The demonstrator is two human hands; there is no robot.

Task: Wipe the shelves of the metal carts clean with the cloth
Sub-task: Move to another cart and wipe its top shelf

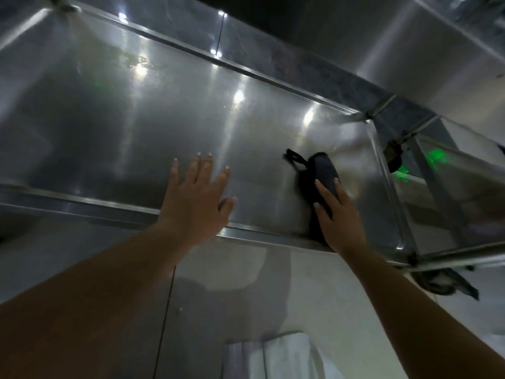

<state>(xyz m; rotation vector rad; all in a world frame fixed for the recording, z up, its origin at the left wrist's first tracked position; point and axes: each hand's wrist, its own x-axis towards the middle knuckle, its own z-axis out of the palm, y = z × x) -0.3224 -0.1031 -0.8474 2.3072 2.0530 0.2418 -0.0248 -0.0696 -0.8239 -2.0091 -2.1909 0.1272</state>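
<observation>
Both hands work on the steel cart shelf [136, 127]: the left hand [195, 199] lies spread flat, the right hand [337, 214] presses a dark cloth [314, 173] near the shelf's right corner. Most of the shelf looks shiny; smears remain near the far rim, I judge.

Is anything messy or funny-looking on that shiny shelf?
Yes, a little. The shiny metal cart shelf has a dull, blotchy smear near its far edge, unlike the smooth metal around it. The right hand presses the dark bunched cloth near the right corner, well away from that smear.
</observation>
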